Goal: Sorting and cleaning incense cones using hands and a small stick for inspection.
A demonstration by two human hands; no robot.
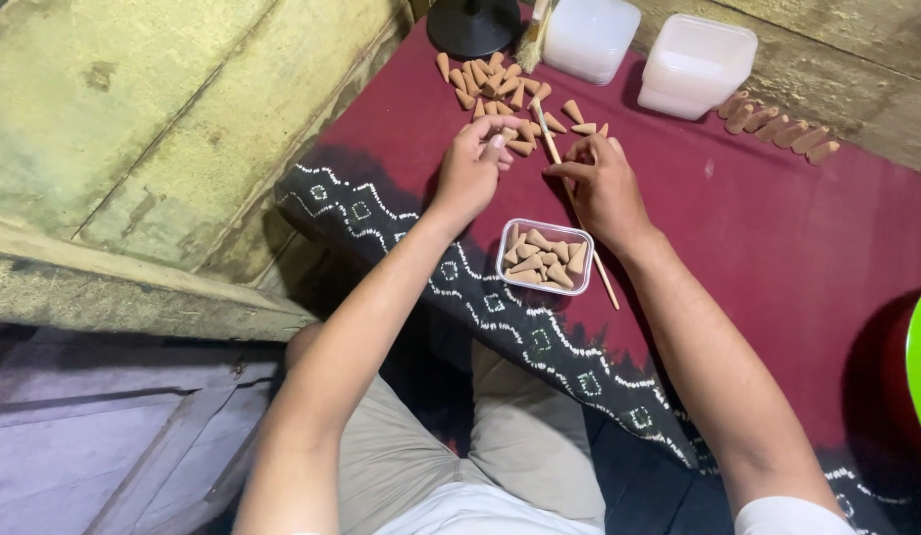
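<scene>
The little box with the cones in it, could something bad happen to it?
Maybe. The small clear box sits between both wrists, so the right hand or left hand could knock it over. The thin stick lies beside it and might catch it. Loose cones could roll off the red cloth.

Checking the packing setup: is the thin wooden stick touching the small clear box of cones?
Apart. The head view shows the wooden stick passing right of the clear box, with a strip of maroon cloth between them.
</scene>
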